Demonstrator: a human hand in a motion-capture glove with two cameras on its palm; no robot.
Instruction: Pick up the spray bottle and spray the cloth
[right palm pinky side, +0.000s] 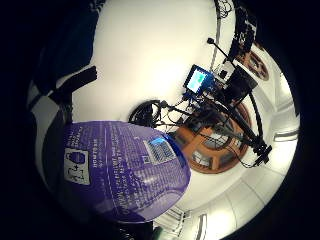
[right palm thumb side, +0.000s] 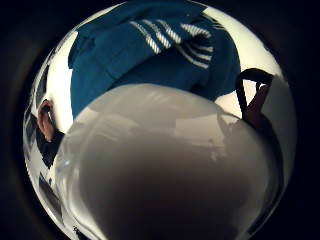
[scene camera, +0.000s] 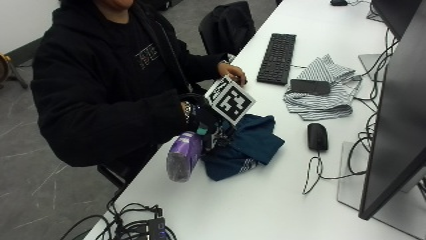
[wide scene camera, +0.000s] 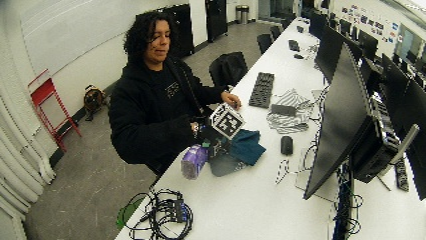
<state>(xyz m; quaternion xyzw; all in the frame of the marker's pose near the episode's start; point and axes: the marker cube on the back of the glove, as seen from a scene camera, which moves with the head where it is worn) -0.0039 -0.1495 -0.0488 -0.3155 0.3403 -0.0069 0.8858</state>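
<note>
So we've got the purple spray bottle (scene camera: 184, 156) up off the desk (scene camera: 279, 200) in the gloved right hand (scene camera: 202, 120), grip apparently wrapped round its neck, though the tag hides the fingers. It hangs just beside the teal cloth (scene camera: 249, 142). Next we'd aim the nozzle at the cloth and squeeze. The label's white print is too small for us to read.

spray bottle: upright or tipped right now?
Tipped. The purple spray bottle hangs off the table, its base swung out to the near side, gripped at the neck by the gloved right hand beside the blue cloth.
</note>
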